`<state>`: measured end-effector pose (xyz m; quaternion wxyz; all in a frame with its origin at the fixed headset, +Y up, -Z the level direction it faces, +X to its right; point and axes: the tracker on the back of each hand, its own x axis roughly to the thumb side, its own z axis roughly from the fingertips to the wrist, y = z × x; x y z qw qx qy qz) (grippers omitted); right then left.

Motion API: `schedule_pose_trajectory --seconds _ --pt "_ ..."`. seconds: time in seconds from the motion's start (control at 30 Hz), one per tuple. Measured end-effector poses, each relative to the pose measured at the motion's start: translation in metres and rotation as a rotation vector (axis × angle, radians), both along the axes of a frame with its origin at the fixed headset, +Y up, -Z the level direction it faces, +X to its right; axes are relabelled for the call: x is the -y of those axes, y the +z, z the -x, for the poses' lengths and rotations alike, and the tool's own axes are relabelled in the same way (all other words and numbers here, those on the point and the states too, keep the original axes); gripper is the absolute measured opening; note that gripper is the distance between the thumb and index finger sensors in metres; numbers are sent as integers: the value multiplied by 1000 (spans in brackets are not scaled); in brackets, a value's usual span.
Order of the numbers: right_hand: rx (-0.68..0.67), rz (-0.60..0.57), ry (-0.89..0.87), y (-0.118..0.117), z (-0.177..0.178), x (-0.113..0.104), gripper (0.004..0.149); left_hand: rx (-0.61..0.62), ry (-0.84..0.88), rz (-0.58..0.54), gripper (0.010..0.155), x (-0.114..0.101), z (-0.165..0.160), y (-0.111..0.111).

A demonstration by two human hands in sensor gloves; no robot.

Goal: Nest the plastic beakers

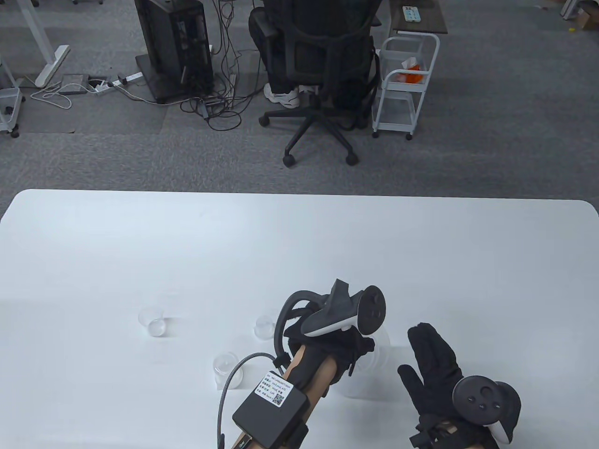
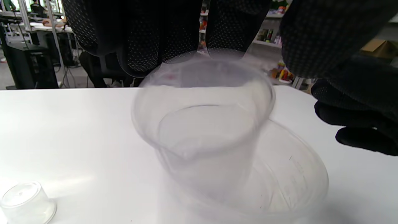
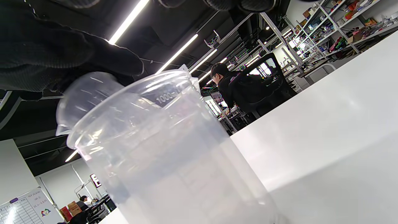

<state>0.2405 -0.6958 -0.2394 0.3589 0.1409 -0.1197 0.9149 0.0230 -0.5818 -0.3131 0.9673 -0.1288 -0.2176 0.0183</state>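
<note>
My left hand (image 1: 358, 348) grips a clear medium beaker (image 2: 202, 124) by its rim from above, fingertips (image 2: 143, 53) on the far edge. The beaker hangs tilted, its lower part inside the mouth of a large clear 1000 ml beaker (image 2: 289, 180) that stands on the white table (image 1: 187, 252). The large beaker shows faintly in the table view (image 1: 381, 362) and fills the right wrist view (image 3: 174, 161), with the medium beaker (image 3: 84, 93) at its rim. My right hand (image 1: 428, 355) is open, fingers spread, just right of the large beaker, holding nothing.
Three small clear beakers stand left of the hands: one far left (image 1: 152, 320), one behind the left wrist (image 1: 264, 326), one near the left forearm (image 1: 227, 369), also in the left wrist view (image 2: 26, 202). An office chair (image 1: 318, 70) stands beyond the table.
</note>
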Motion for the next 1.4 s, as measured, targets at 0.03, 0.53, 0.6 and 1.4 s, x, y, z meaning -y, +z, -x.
schedule_pose_trajectory --seconds 0.03,0.53,0.6,1.4 --pt "0 0 1 0 0 0 74 0 24 -10 66 -2 3 0" --pt "-7 1 -2 0 1 1 74 -179 3 -25 68 24 106 9" --pt "-6 1 -3 0 1 1 74 -211 -8 -24 68 34 123 10" --pt "-5 9 -13 0 0 2 74 -359 -153 93 78 134 189 18"
